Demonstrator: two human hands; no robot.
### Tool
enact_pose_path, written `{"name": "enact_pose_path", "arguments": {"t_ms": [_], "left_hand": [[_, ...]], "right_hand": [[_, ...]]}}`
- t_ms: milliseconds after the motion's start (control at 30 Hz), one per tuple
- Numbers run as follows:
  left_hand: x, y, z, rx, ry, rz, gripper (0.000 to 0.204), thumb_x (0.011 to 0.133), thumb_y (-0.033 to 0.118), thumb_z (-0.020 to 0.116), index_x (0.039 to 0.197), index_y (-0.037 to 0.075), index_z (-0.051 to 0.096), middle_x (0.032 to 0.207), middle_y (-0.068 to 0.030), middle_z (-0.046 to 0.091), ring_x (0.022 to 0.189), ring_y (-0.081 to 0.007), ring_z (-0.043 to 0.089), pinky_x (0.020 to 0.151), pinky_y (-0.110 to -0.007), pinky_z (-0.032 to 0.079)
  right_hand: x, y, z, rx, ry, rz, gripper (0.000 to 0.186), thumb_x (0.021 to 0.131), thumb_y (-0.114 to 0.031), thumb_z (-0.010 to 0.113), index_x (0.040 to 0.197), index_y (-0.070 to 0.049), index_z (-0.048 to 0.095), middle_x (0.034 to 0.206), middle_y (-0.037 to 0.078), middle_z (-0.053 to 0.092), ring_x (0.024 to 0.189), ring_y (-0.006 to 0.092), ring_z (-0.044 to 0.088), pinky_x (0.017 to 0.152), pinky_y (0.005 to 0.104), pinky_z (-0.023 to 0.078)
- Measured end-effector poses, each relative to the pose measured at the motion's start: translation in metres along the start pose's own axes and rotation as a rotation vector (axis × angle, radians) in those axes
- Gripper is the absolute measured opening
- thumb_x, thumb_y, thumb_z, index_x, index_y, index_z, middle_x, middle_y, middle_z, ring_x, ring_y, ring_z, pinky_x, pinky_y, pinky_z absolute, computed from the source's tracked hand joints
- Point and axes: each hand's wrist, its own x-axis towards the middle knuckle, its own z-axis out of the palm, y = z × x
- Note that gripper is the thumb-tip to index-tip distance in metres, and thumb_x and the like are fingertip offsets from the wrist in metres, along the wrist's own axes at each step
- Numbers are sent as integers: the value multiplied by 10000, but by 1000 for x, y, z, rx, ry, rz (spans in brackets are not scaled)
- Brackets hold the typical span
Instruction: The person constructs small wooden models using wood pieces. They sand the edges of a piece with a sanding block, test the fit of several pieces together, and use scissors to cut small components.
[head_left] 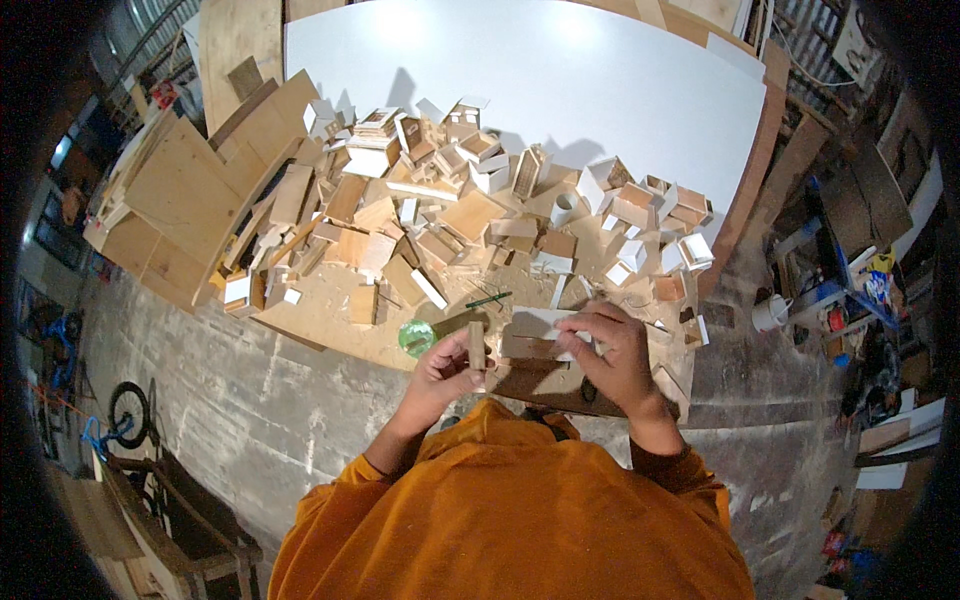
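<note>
My left hand point(446, 372) grips a small narrow wooden block point(477, 346) upright between thumb and fingers, just in front of my body at the table's near edge. To its right, my right hand point(610, 352) is closed, thumb and fingertips together; what it pinches, if anything, is too small to make out. Under and beside those fingertips lies a flat white-faced board piece point(532, 324) with bare wood strips along it. A round green tub point(416, 338) sits just beyond my left hand. Between the hands and the pile rests a dark green pen point(488, 299).
A heap of small wooden boxes and offcuts point(440, 200) spreads across the brown worktable point(320, 325). Behind it stands a large white panel point(600, 80). Plywood sheets point(190, 190) lean at the left. A wooden frame point(170, 520) stands on the concrete floor point(250, 400) at lower left.
</note>
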Motion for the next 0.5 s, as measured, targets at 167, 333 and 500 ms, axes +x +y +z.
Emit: {"name": "enact_pose_path", "arguments": {"t_ms": [167, 333, 500], "left_hand": [[1, 23, 21, 517, 70, 261, 622, 629, 137, 843, 1172, -7, 574, 937, -54, 586, 865, -139, 557, 777, -263, 449], [-1, 38, 32, 720, 48, 323, 603, 588, 159, 850, 1109, -24, 607, 891, -88, 576, 796, -174, 554, 698, -272, 445], [-5, 33, 30, 705, -8, 329, 560, 638, 148, 825, 1120, -29, 603, 901, -97, 576, 796, -169, 560, 692, -279, 447]], "right_hand": [[-10, -18, 14, 185, -187, 82, 337, 831, -251, 700, 1030, 15, 638, 890, 141, 665, 782, 224, 672, 677, 324, 529], [-17, -23, 25, 273, -202, 135, 327, 821, -251, 712, 995, 18, 645, 904, 139, 671, 764, 213, 675, 679, 306, 539], [-20, -23, 21, 201, -274, 83, 264, 813, -143, 721, 1003, 25, 649, 900, 125, 686, 734, 158, 664, 651, 274, 528]]}}
